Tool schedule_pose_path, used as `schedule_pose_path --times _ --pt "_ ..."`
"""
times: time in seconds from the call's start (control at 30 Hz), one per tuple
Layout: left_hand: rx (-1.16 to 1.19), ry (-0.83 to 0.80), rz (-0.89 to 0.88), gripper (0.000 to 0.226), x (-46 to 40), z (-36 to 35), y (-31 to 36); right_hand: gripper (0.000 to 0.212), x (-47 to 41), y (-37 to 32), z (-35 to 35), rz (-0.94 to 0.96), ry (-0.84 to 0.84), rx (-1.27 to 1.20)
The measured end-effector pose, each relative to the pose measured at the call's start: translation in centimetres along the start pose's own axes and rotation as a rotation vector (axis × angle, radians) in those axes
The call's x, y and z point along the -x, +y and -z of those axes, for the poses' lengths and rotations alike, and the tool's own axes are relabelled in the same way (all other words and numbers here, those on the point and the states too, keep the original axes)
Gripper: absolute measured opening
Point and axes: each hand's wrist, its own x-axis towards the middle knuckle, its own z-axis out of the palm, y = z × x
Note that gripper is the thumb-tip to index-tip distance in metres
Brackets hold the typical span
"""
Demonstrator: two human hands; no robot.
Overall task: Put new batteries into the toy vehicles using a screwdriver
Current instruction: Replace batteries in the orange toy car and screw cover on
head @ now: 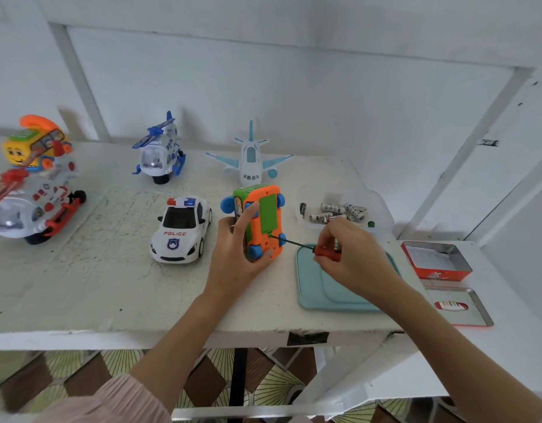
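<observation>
My left hand (236, 254) grips an orange toy vehicle with blue wheels (263, 221), tipped on its side so its underside and green battery cover face right. My right hand (352, 254) pinches the red handle of a small screwdriver (306, 247). Its dark shaft points left and the tip touches the underside just below the green cover. A clear plastic container (382, 209) behind my right hand holds several batteries (340, 212).
A police car (181, 230), a blue helicopter (160, 154), a white airplane (251, 157), a red helicopter (28, 203) and a yellow bus toy (35, 145) stand on the white table. A teal tray (312, 288) lies under my right hand. An open red tin (437, 261) and its lid (465, 306) sit right.
</observation>
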Motion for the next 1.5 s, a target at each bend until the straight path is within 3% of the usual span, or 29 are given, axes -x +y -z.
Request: schedule_pose_path --times 0.13,0.33,0.47,0.63,0.83,0.97,1.07,1.23,1.33,1.5 --pt "-0.025 0.003 0.005 0.078 0.0 0.0 0.1 0.014 0.2 0.1 0.1 0.023 0.023 0.123" --pt "-0.029 -0.007 0.008 0.079 0.0 0.0 0.0 0.034 -0.3 0.3 -0.1 -0.035 -0.116 0.187" --pt "-0.028 -0.015 -0.013 0.082 0.1 -0.1 0.0 0.03 -0.1 0.2 0.0 -0.067 -0.095 0.056" --pt "-0.035 -0.013 -0.012 0.083 0.1 -0.1 -0.1 0.022 0.0 -0.1 0.1 -0.049 -0.04 0.105" --pt "-0.05 0.007 -0.011 0.08 0.0 -0.2 0.0 0.037 -0.5 -0.1 -0.2 -0.085 -0.147 0.22" --pt "-0.014 0.021 -0.002 0.076 -0.5 -0.2 0.2 0.048 -0.6 0.3 -0.3 -0.129 -0.207 0.129" --pt "0.014 0.059 -0.019 0.079 -1.5 0.3 0.6 0.043 -0.7 0.3 -0.5 -0.13 -0.14 0.042" --pt "0.011 0.223 -0.085 0.079 -4.6 3.8 2.0 0.015 -1.3 0.6 -0.5 -0.032 0.076 -0.145" --pt "0.017 0.289 -0.11 0.076 -6.0 6.4 2.6 0.007 -2.0 0.9 -1.0 0.051 0.007 -0.15" --pt "-0.019 0.295 -0.101 0.081 -6.4 9.3 2.7 0.012 -3.5 0.6 -3.9 0.226 -0.281 -0.03"
